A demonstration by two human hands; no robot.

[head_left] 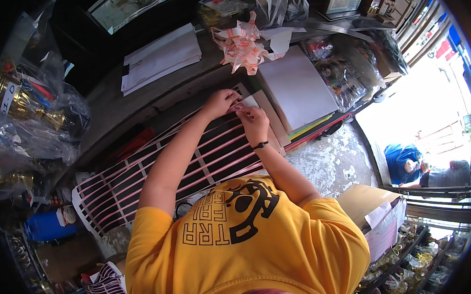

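Your hands met at the far end of the striped sheet (154, 174), a long dark sheet with pink ribbon strips running along it, lying on the desk (109, 108). Your left hand (220, 102) was pinched shut on the end of one pink strip (242, 106) at that far edge. Your right hand (252, 118) was touching the left, fingers curled and pinching the same strip end; a dark band sat on its wrist. Exact finger contact too small to tell.

Striped sheet ran from the hands back toward you, its near end hanging past the desk edge beside your yellow shirt (251, 249).

Just beyond the sheet's far end: a white flat box (297, 86) on a stack of coloured card. Beyond that box, a loose bunch of pink-and-white ribbon (241, 43). Left of the ribbon bunch, a stack of white paper (163, 55) on the desk, well apart from the sheet. Right of the white box, clear plastic bags (351, 73) of small goods.

Far left of the sheet, gold trophies in plastic wrap (29, 115). Near the sheet's near end, a blue container (47, 225). To the sheet's right, an open cardboard box (373, 205).
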